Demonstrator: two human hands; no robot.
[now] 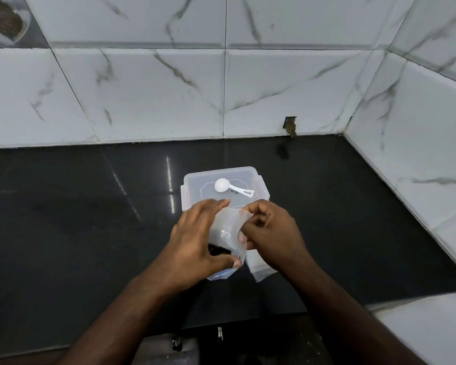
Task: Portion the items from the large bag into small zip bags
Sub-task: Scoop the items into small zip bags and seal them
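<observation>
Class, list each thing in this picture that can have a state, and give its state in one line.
Plastic bag: held in both hands, dark contents at the bottom.
Left hand: grips the bag's side.
Right hand: pinches the bag's top edge.
Container: lid on.
Scoop: lying on the lid, untouched.

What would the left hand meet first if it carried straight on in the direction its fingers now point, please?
Probably the clear lidded container: the left hand, gripping the plastic bag, has its fingertips aimed away from the person at the container's near edge. The white scoop lies further back on the lid. Depth is uncertain.
</observation>
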